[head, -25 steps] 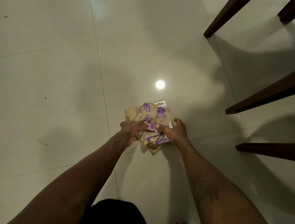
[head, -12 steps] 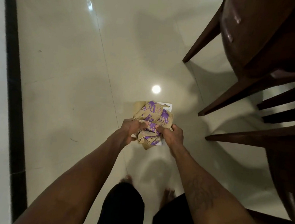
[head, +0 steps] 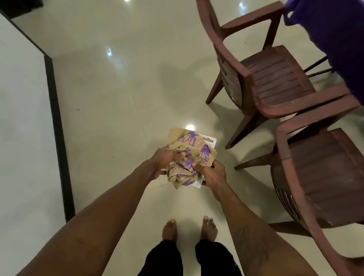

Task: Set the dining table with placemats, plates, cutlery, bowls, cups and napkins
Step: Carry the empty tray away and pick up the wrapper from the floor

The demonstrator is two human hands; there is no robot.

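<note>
I hold a crumpled brown paper bundle with purple print (head: 189,156) in front of me, above the tiled floor. My left hand (head: 164,159) grips its left side and my right hand (head: 212,174) grips its right side, thumbs on top. A white card (head: 209,141) sticks out behind the bundle's upper right. What is inside the paper is hidden.
Two brown plastic armchairs stand to my right, one far (head: 259,78) and one near (head: 332,179). Behind them at the top right is a table under a purple cloth (head: 352,48). A white wall with black skirting (head: 58,127) runs along my left. My bare feet (head: 188,228) stand on glossy tiles.
The view has risen from near the floor to standing height, so the chairs and table edge came into sight. Both hands kept their grip on the paper bundle and lifted it.
</note>
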